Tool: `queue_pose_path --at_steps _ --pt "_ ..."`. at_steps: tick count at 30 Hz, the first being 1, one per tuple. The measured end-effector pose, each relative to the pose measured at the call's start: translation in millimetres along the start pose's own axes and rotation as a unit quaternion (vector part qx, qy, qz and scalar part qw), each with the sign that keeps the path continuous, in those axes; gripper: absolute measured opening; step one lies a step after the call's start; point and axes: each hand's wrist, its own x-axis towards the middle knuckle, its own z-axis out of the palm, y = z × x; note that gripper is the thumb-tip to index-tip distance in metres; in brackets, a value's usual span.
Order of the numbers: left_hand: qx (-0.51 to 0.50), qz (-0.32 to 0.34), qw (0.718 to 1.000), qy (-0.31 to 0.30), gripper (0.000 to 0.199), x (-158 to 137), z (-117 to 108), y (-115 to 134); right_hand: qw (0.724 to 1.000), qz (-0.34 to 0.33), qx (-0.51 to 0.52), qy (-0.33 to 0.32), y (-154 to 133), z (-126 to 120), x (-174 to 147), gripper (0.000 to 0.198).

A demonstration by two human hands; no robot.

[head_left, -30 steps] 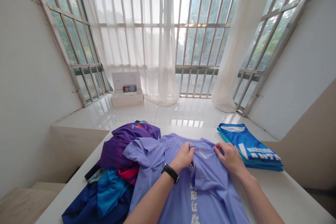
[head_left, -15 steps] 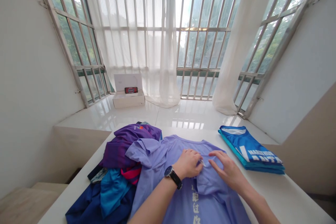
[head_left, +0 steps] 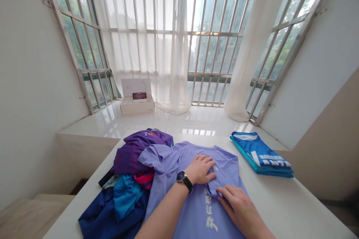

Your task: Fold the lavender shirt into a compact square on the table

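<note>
A lavender T-shirt (head_left: 193,209) with white vertical lettering lies spread on the white table, its right side folded inward so that a sleeve rests near the middle. My left hand (head_left: 200,170), with a black-strapped watch on its wrist, presses flat on the upper part of the shirt, fingers stretched out. Lower and to the right, my right hand (head_left: 237,201) has its thumb and fingertips closed at the end of the folded-in sleeve. The shirt's left sleeve (head_left: 155,157) spreads toward a heap of clothes.
To the left is a crumpled heap with a purple garment (head_left: 134,153) and a dark blue garment (head_left: 109,213). Folded blue shirts (head_left: 260,157) are stacked at the right. Behind, a white box (head_left: 137,105) holding a phone (head_left: 139,96) stands on the sill by barred windows.
My right hand has moved down and left to the sleeve's end. My left hand has flattened out on the shirt. The view has shifted slightly.
</note>
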Motion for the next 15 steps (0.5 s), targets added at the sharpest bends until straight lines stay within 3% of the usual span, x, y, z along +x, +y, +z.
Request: queue_pose_path --at_steps 7,15 --pt "0.018 0.007 1.000 -0.006 0.051 -0.7 4.1 -2.2 0.999 -0.026 -0.016 -0.016 -12.6 -3.9 15.2 0.011" --pt "0.034 0.014 0.999 -0.008 0.052 -0.9 4.5 -3.8 0.996 -0.071 -0.046 0.003 -16.0 -4.3 15.4 0.022"
